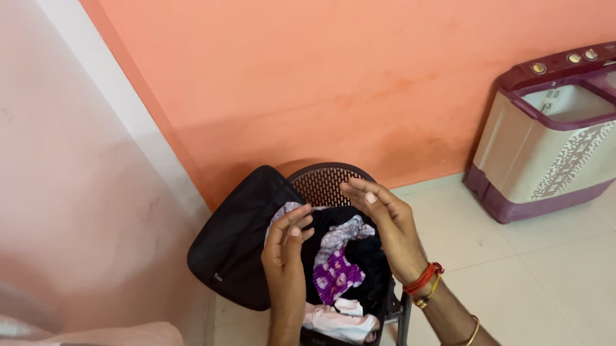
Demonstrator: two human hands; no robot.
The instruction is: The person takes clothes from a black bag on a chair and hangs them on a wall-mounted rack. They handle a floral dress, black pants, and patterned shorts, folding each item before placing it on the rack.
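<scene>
Both hands empty, fingers spread: left hand [287,251] and right hand [384,222] hover over clothes [340,268] in dark laundry basket [321,183]; black bag [234,246] leans beside the basket.

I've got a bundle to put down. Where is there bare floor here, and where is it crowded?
Bare tiled floor lies between the chair and the washing machine. Crowded: the chair seat is heaped with clothes, a black bag beside it, both hands hovering above.
</scene>
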